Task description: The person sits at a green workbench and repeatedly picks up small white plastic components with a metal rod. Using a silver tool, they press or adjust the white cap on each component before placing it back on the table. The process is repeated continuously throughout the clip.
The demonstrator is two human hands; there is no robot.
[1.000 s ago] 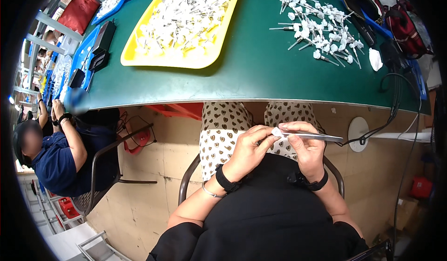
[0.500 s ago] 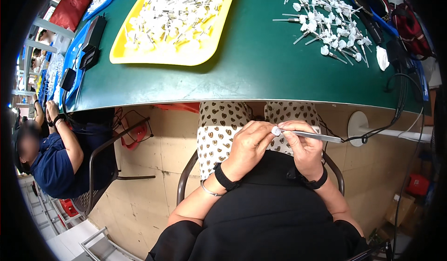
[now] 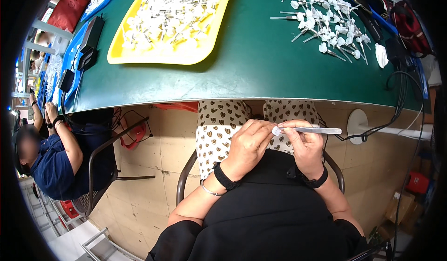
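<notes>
Below the green table's (image 3: 186, 86) edge, the right hand (image 3: 306, 145) has tweezers (image 3: 321, 130) in its grip, swung nearer level than a moment ago; the left hand (image 3: 251, 144) pinches a small white piece (image 3: 276, 131) at their left end, suggesting ongoing fine adjustment.

Both bare forearms (image 3: 197, 200) angle inward; the left hand (image 3: 247, 147) and right hand (image 3: 305, 145) nearly meet, their fingers (image 3: 255, 128) bent and pinching.

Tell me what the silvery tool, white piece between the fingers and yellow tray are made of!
The silvery tool looks like smooth metal: it gleams grey. The white piece may be matte plastic, cloudy-looking, but it's too small to tell. The yellow tray seems smooth plastic: one even colour, rounded corners.
</notes>
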